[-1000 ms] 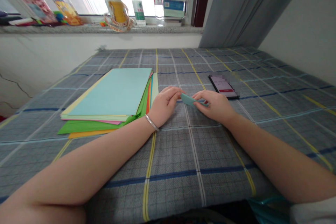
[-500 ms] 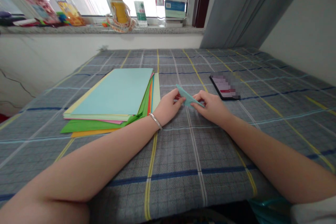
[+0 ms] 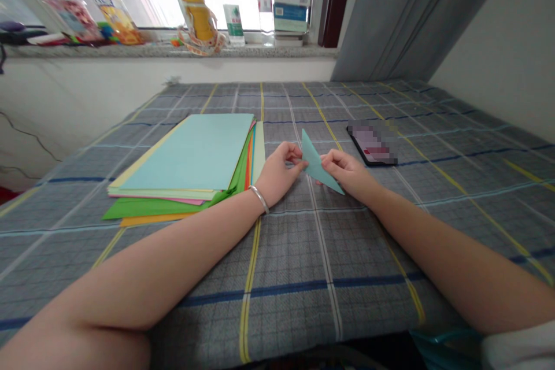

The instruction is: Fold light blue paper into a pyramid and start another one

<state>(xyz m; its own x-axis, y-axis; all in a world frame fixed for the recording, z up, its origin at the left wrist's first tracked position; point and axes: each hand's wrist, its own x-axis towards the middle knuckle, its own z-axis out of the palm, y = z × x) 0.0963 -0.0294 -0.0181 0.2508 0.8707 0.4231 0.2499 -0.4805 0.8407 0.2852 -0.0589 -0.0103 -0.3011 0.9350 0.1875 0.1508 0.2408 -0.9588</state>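
A small piece of folded light-blue paper (image 3: 318,166), roughly triangular, is held tilted between my two hands just above the plaid cloth. My left hand (image 3: 284,165), with a silver bangle at the wrist, pinches the paper's left edge between thumb and fingers. On the other side my right hand (image 3: 344,167) grips it, thumb in front and some fingertips hidden behind. One point of the paper rises up between the hands, and another slants down below the right thumb.
Left of my hands lies a stack of coloured paper (image 3: 191,150), light blue on top. A phone (image 3: 373,144) rests to the right on the plaid cloth (image 3: 286,277). Bottles and boxes line the windowsill (image 3: 151,51) at the back; a grey curtain (image 3: 403,11) hangs at right.
The folded paper has turned more upright and shows a larger face, its lower point now further right and down. Both hands stay on it with small finger shifts.
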